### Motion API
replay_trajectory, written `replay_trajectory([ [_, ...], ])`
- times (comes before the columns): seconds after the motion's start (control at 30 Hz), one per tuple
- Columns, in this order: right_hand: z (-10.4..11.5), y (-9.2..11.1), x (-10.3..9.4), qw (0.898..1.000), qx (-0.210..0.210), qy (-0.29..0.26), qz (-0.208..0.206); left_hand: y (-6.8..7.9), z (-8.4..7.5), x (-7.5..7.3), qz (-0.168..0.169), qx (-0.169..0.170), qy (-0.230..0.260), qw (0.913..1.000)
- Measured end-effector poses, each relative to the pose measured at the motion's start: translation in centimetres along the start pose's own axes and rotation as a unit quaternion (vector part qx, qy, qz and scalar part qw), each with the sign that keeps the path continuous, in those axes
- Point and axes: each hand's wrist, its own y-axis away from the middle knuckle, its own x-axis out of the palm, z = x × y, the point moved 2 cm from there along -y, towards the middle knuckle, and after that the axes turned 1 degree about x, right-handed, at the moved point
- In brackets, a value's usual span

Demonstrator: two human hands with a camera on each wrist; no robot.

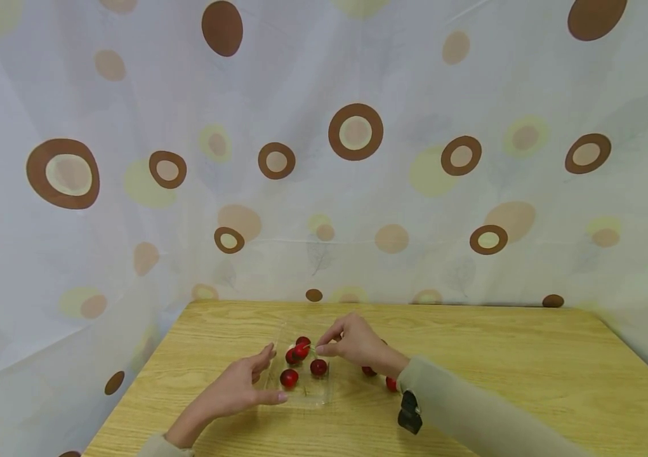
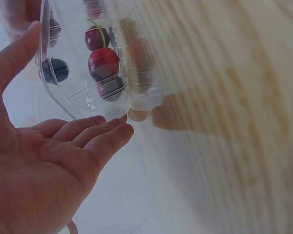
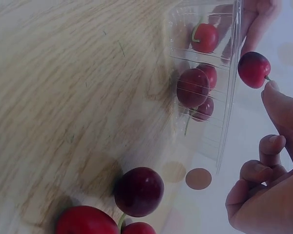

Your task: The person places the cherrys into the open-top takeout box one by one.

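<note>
A clear plastic box stands on the table with several red cherries lying in it. My right hand pinches the stem of one cherry between thumb and forefinger. That cherry hangs at the box's rim, above those inside, as the right wrist view shows. At the box's left side is my left hand, its fingers fairly straight against the end wall and its thumb by the rim. It looks to be steadying the box without curling round it.
More loose cherries lie on the wooden table right of the box, partly hidden by the right wrist in the head view. Small green stem bits lie nearby. A patterned curtain hangs behind the table.
</note>
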Motion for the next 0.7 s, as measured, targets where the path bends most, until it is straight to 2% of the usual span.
replay_trajectory([
  [0.23,-0.34,-0.15,0.44,1.0,-0.02,0.005,0.003,0.12,0.06,0.03,-0.002,0.0,0.001,1.0],
  [0.7,-0.26,-0.37,1.04,1.0,-0.011,0.005,0.003,0.01,-0.08,-0.01,-0.003,-0.001,-0.003,1.0],
])
